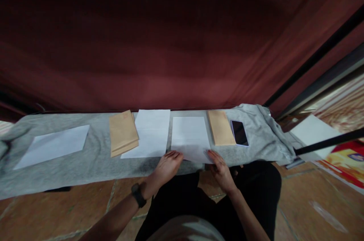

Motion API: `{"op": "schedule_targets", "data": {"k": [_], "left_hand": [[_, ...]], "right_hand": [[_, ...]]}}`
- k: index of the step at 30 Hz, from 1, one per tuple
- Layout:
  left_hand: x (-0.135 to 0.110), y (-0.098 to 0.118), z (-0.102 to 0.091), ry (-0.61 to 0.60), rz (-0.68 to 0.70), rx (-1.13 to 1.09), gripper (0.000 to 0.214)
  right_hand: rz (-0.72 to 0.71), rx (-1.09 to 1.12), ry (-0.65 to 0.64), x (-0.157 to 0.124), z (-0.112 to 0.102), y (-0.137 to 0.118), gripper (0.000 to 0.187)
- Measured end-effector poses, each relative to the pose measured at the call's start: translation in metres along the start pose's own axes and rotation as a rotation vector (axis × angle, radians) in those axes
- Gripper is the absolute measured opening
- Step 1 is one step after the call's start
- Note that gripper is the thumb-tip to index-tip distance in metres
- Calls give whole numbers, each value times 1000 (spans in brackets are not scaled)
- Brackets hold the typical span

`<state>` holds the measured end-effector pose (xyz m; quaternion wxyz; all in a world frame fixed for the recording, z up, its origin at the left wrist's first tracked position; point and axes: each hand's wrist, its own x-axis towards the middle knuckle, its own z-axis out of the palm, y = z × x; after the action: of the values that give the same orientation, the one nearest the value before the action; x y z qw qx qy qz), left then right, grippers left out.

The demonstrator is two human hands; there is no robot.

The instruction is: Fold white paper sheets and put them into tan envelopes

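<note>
A white sheet of paper lies straight in front of me, its near edge reaching the front of the grey cloth. My left hand is closed at the near left corner of this sheet. At the near right corner, my right hand grips the edge between thumb and fingers. Just left of it lie more white paper and brown envelopes, which overlap the paper's left side. Another brown envelope or stack of them rests to the right of the sheet, touching or nearly touching a phone with a dark screen.
A further white sheet lies at the far left of the cloth-covered surface. Dark red fabric hangs behind it. A black bar and a colourful printed package are at the right, above the tiled floor.
</note>
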<state>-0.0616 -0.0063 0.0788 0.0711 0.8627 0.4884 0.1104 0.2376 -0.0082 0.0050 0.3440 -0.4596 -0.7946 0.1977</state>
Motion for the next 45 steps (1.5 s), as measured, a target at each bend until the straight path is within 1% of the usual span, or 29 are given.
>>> {"op": "schedule_targets", "data": {"k": [3, 5, 7, 9, 10, 13, 15, 17, 19, 22, 24, 26, 30, 36, 41, 45], "left_hand": [[-13, -2, -14, 103, 17, -142, 20], [-17, -5, -18, 158, -20, -277, 22], [-15, -9, -20, 207, -98, -447, 22], [-8, -14, -18, 276, -223, -616, 20], [-3, -18, -15, 323, -295, -695, 23], [12, -30, -3, 455, -486, -887, 52], [18, -37, 8, 485, -566, -931, 66], [22, -42, 19, 470, -617, -873, 68], [24, -45, 27, 443, -652, -773, 67], [29, -46, 33, 421, -691, -670, 72], [33, -46, 34, 420, -696, -624, 76], [38, -46, 36, 432, -666, -580, 77], [43, -45, 41, 475, -557, -484, 76], [44, -44, 47, 438, -485, -426, 76], [49, -44, 51, 429, -462, -404, 72], [52, -42, 55, 419, -475, -374, 69]], "right_hand": [[102, 123, 52, -2, -5, 0, 48], [148, 192, 67, 2, -5, 0, 40], [182, 233, 88, 9, -1, 1, 34], [219, 245, 128, 19, 5, 2, 30], [238, 245, 148, 24, 9, 2, 29], [315, 201, 200, 41, 19, 3, 32], [376, 125, 219, 52, 25, 3, 36], [399, 20, 223, 62, 30, 3, 39], [377, -92, 212, 70, 35, 3, 39], [345, -233, 209, 78, 41, 4, 39], [337, -281, 224, 81, 44, 4, 38], [332, -299, 249, 82, 48, 4, 38], [286, -317, 284, 82, 53, 3, 42], [239, -375, 305, 83, 55, 1, 44], [275, -396, 263, 82, 53, 2, 48], [274, -413, 271, 80, 52, 3, 47]]}}
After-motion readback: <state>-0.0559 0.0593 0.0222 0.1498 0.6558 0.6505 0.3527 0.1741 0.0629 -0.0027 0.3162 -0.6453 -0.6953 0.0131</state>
